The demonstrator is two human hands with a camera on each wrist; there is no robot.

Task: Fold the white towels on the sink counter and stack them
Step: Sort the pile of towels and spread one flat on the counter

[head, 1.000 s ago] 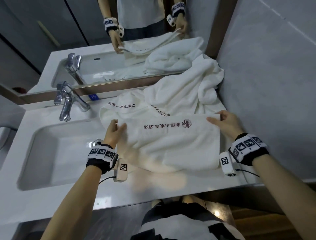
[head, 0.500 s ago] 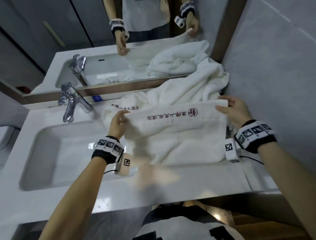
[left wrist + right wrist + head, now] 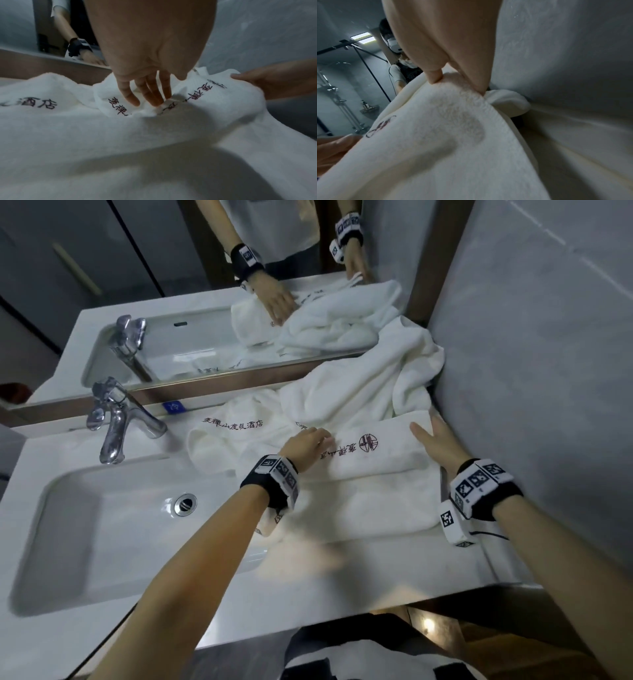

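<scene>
White terry cloth covers the right end of the counter [image 3: 359, 583], beside the sink [image 3: 113, 529]. The towel [image 3: 387, 453] being folded lies closest to the person, its long axis running left to right across the counter, parallel to the mirror [image 3: 205, 313]. Its far portion forms a folded band on top, with the dark red logo and lettering facing up and reading upside down from the head view; the right end of the band sits near the grey wall [image 3: 548, 371].

The left hand [image 3: 305, 445] rests on the left end of the band, fingers [image 3: 150, 94] extended and pressing down into the cloth over the lettering, not curled round anything. The right hand [image 3: 436, 443] lies on the right end of the band; its thumb and fingers [image 3: 435, 75] press on the top fold, fairly straight, and whether they pinch the edge I cannot tell.

Behind it, other white towels lie unfolded: one lettered towel [image 3: 229, 436] lies towards the tap [image 3: 116, 419], and a crumpled heap [image 3: 370, 378] is against the mirror and wall. How many towels the heap holds cannot be told.
</scene>
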